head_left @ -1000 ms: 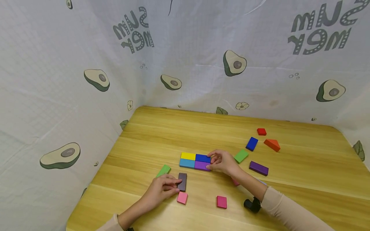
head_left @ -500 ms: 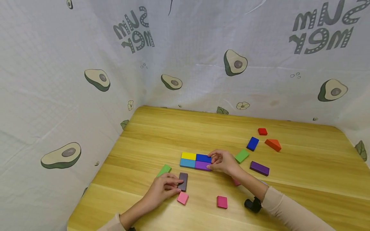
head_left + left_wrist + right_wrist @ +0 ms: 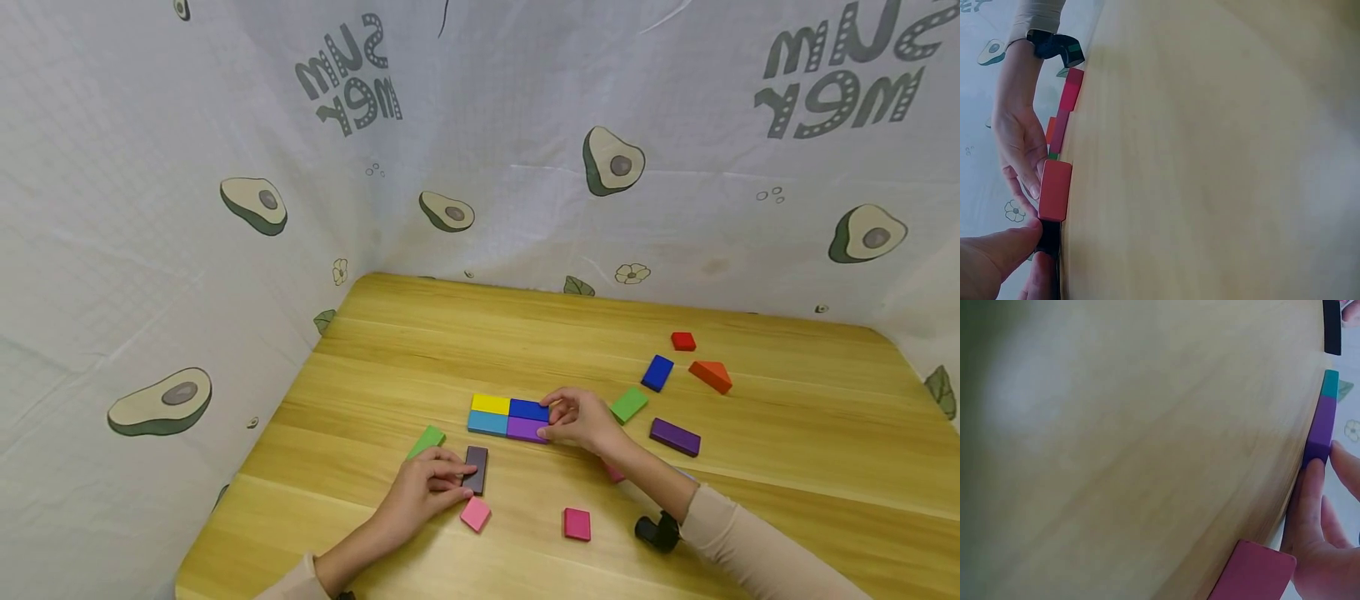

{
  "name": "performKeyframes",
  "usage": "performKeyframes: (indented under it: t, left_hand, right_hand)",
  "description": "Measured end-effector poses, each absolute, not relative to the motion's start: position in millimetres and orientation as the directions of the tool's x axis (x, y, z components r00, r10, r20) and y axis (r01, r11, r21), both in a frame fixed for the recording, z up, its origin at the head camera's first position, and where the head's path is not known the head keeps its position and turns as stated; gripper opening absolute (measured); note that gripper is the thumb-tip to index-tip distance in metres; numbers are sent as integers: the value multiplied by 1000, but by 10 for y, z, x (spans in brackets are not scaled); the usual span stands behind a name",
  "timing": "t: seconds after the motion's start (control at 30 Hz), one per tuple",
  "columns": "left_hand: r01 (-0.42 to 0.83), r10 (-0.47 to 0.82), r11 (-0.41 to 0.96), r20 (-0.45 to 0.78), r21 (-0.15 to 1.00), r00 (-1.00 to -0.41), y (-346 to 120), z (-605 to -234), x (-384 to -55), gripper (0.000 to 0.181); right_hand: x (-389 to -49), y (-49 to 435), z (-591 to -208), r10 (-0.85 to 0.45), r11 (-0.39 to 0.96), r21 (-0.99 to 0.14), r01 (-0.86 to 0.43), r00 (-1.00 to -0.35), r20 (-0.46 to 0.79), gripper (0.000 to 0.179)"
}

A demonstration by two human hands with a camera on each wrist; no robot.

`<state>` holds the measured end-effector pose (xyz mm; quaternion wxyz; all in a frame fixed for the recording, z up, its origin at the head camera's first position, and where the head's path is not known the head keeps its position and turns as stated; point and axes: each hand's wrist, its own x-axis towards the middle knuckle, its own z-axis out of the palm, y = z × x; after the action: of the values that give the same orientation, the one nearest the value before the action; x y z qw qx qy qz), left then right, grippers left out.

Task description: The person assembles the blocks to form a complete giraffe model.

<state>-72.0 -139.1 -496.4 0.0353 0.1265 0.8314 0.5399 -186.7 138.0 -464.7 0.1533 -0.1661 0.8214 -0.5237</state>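
In the head view, a yellow block [image 3: 491, 404], a blue block [image 3: 528, 409], a light-blue block [image 3: 488, 423] and a purple block [image 3: 527, 428] lie flat together as one rectangle. My right hand [image 3: 581, 423] holds its right end, index finger at the blue block's corner, thumb on the purple block. Nearer to me, my left hand [image 3: 420, 493] pinches a dark block [image 3: 476, 470] lying lengthwise away from me. Just below it, near the thumb, sits a small pink block [image 3: 476, 515]. Part of a green block [image 3: 427, 442] is hidden behind the left hand.
To the right lie a second green block [image 3: 629, 405], a dark-purple block [image 3: 675, 437], another blue block [image 3: 657, 372], an orange triangle [image 3: 711, 375] and a red block [image 3: 683, 341]. A magenta block [image 3: 577, 524] is near the front. A printed cloth [image 3: 510, 133] hangs behind the table.
The small pink block has turned slightly beside the left thumb. Both hands keep their places at the blocks; the whole view has shifted a little.
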Motion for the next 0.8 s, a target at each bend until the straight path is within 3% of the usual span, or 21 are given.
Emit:
performKeyframes:
  t: [0.8]
  left_hand:
    - [150,228,446,50,882,-972,-1405,-4908,-802,26]
  right_hand:
    - [-1872,1385,-4678,-428,392,-915,-96,-899,-89,40]
